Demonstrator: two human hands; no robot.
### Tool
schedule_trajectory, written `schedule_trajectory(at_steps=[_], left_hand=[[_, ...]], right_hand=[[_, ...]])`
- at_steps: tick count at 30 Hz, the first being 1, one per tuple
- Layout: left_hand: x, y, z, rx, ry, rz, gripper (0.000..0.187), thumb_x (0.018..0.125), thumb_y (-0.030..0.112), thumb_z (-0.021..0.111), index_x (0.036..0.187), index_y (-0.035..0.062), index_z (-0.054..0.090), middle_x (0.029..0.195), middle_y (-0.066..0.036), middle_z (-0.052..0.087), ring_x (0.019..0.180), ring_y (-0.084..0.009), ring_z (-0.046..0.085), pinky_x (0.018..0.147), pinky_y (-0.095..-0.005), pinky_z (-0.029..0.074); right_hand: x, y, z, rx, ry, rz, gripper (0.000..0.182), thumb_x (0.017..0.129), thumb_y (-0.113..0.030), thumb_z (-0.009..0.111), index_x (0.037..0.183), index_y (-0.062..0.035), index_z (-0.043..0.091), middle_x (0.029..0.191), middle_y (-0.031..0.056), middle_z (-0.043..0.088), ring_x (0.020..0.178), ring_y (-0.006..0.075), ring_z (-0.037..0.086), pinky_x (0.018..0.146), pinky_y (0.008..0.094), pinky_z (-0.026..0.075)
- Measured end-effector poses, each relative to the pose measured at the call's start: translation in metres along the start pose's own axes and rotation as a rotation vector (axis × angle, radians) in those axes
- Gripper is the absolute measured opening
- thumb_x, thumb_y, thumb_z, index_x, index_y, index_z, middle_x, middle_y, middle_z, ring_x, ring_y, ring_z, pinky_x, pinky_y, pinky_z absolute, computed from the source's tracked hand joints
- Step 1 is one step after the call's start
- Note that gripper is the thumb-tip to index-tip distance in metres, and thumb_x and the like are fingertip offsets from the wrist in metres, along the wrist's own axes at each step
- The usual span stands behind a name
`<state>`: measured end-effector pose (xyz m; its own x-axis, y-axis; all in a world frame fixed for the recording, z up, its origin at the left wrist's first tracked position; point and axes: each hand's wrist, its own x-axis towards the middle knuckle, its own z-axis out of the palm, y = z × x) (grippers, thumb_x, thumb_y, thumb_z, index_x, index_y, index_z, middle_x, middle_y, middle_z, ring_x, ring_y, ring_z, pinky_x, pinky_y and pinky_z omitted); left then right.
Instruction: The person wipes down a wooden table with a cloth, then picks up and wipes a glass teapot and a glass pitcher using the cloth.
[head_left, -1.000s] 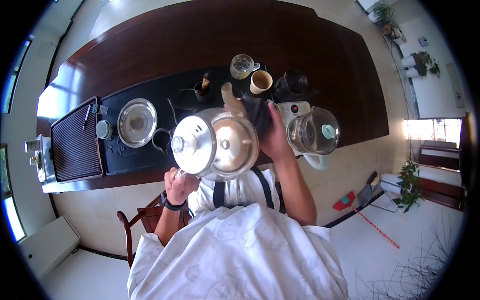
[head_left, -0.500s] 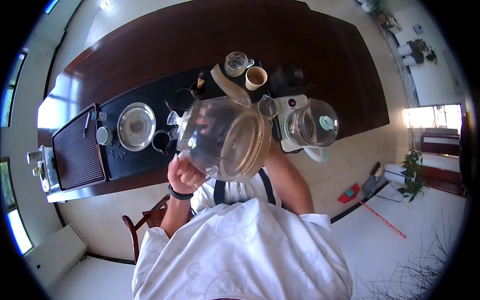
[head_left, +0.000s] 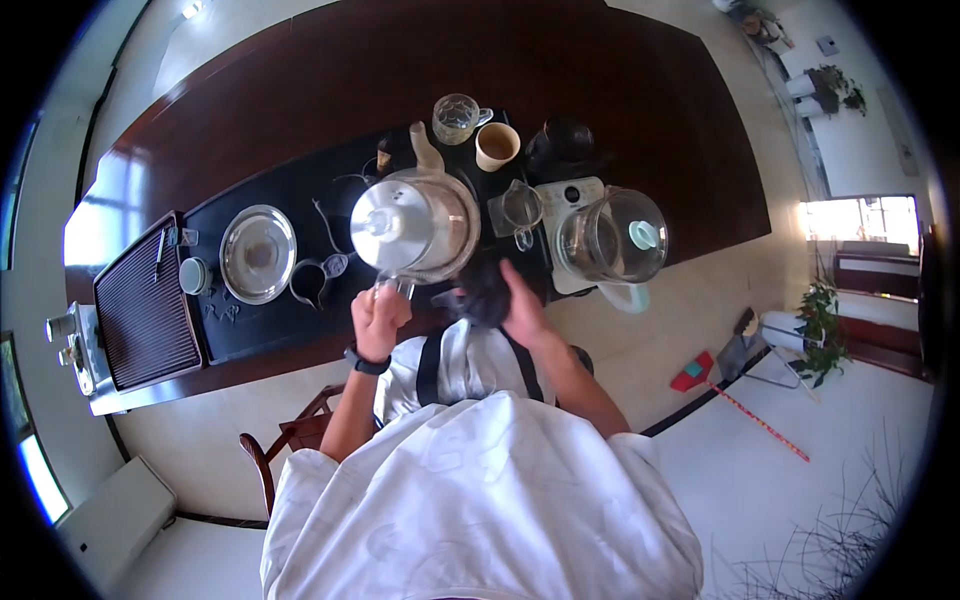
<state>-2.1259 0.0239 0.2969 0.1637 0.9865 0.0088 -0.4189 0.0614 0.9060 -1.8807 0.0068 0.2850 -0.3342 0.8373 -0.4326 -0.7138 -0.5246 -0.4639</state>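
Note:
My left hand [head_left: 380, 320], with a dark band at the wrist, is closed around the handle of a large glass teapot [head_left: 455, 225]. The pot's whitish metal lid [head_left: 388, 228] faces up and its spout [head_left: 425, 150] points away from me. Whether its base rests on the black mat cannot be made out. My right hand [head_left: 525, 312] curls around a soft-looking black bundle [head_left: 482, 295], blurred, just to the right of the pot's handle. A small clear glass pitcher [head_left: 520, 208] is beyond that hand.
A glass kettle [head_left: 610, 245] sits on a white heater [head_left: 565, 205] at right. A glass mug [head_left: 456, 118] and paper cup [head_left: 497, 147] stand behind. Leftward are a dark cup [head_left: 308, 283], round metal tray [head_left: 258, 254], lidded jar [head_left: 195, 275] and slatted tea tray [head_left: 150, 305].
The teapot has gone from tilted, base towards me, to upright and further from me, with its lid now showing. My right hand has come out from behind it with the black bundle.

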Motion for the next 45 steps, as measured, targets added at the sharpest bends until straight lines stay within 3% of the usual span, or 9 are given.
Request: schedule_trajectory(at_steps=[11, 15, 21, 24, 30, 34, 36, 40, 45], left_hand=[[0.02, -0.092, 0.008, 0.464, -0.053, -0.122, 0.036, 0.106, 0.025, 0.048, 0.075, 0.0067, 0.048, 0.065, 0.007, 0.039, 0.06, -0.0039, 0.031, 0.052, -0.0241, 0.027], [0.035, -0.101, 0.005, 0.531, -0.044, -0.138, 0.036, 0.106, 0.027, 0.048, 0.076, 0.0055, 0.049, 0.065, 0.006, 0.041, 0.059, -0.0051, 0.034, 0.052, -0.0255, 0.03], [0.054, -0.091, 0.015, 0.542, 0.077, -0.136, 0.04, 0.104, 0.031, 0.052, 0.076, 0.0021, 0.048, 0.06, -0.002, 0.045, 0.056, -0.0101, 0.042, 0.052, -0.0301, 0.039], [0.06, -0.1, 0.011, 0.576, 0.079, -0.133, 0.037, 0.106, 0.03, 0.047, 0.081, 0.0046, 0.05, 0.065, 0.001, 0.047, 0.058, -0.008, 0.042, 0.056, -0.0266, 0.039], [0.063, -0.08, 0.015, 0.551, 0.043, -0.283, 0.032, 0.106, 0.03, 0.048, 0.088, 0.0033, 0.053, 0.064, 0.0, 0.052, 0.062, -0.0099, 0.055, 0.063, -0.0266, 0.048], [0.052, -0.068, 0.017, 0.758, 0.111, -0.007, 0.019, 0.099, 0.02, 0.06, 0.103, 0.0021, 0.055, 0.08, -0.008, 0.06, 0.078, -0.0166, 0.064, 0.072, -0.0302, 0.052], [0.034, -0.036, 0.029, 1.013, 0.287, 0.249, 0.035, 0.086, 0.008, 0.071, 0.116, 0.0025, 0.052, 0.103, -0.015, 0.061, 0.096, -0.0262, 0.063, 0.08, -0.0352, 0.052], [0.015, 0.007, 0.056, 1.059, -0.065, 0.514, 0.04, 0.073, 0.004, 0.076, 0.109, 0.0066, 0.059, 0.112, -0.011, 0.06, 0.104, -0.0318, 0.058, 0.088, -0.0418, 0.048], [0.023, 0.002, 0.082, 1.198, -0.356, 0.503, 0.038, 0.075, 0.015, 0.075, 0.111, 0.0107, 0.063, 0.113, -0.005, 0.062, 0.11, -0.0273, 0.056, 0.091, -0.0397, 0.046]], right_hand=[[-0.051, 0.002, -0.08, -0.669, 0.658, -0.449, 0.037, 0.095, -0.022, 0.064, 0.126, -0.0015, 0.056, 0.117, 0.008, 0.063, 0.106, 0.0178, 0.059, 0.095, 0.0314, 0.046], [-0.047, -0.003, -0.067, -0.591, 0.589, -0.525, 0.039, 0.096, -0.021, 0.063, 0.128, 0.0001, 0.054, 0.117, 0.0098, 0.062, 0.106, 0.0195, 0.058, 0.096, 0.0334, 0.044], [-0.02, -0.042, -0.007, -1.421, 0.662, -0.89, 0.043, 0.094, -0.015, 0.064, 0.127, 0.0079, 0.05, 0.123, 0.026, 0.053, 0.114, 0.0438, 0.053, 0.101, 0.0469, 0.04], [0.018, -0.065, 0.009, -1.758, 0.611, -1.036, 0.043, 0.089, -0.013, 0.067, 0.125, 0.0043, 0.053, 0.124, 0.0221, 0.054, 0.117, 0.0408, 0.051, 0.101, 0.0477, 0.042], [0.054, -0.065, -0.012, -2.171, 0.536, -0.491, 0.034, 0.08, -0.012, 0.076, 0.108, -0.0014, 0.059, 0.107, 0.0135, 0.063, 0.111, 0.0342, 0.055, 0.087, 0.0444, 0.051], [0.046, -0.071, -0.007, -1.892, 0.662, -0.609, 0.034, 0.08, -0.016, 0.077, 0.108, -0.0034, 0.062, 0.1, 0.0159, 0.066, 0.098, 0.0351, 0.062, 0.081, 0.0439, 0.051], [0.029, -0.078, 0.007, -1.509, 0.658, -0.546, 0.033, 0.083, -0.023, 0.075, 0.106, -0.0006, 0.065, 0.096, 0.0177, 0.07, 0.09, 0.0361, 0.067, 0.079, 0.0422, 0.051], [0.002, -0.069, 0.027, -1.027, 0.747, -0.485, 0.034, 0.087, -0.03, 0.076, 0.099, 0.0013, 0.07, 0.088, 0.007, 0.071, 0.08, 0.0155, 0.063, 0.077, 0.0313, 0.049], [-0.005, -0.041, 0.031, -0.699, 0.658, -0.424, 0.031, 0.09, -0.028, 0.075, 0.102, 0.0003, 0.07, 0.092, 0.0006, 0.067, 0.084, 0.0094, 0.057, 0.078, 0.0269, 0.047]])
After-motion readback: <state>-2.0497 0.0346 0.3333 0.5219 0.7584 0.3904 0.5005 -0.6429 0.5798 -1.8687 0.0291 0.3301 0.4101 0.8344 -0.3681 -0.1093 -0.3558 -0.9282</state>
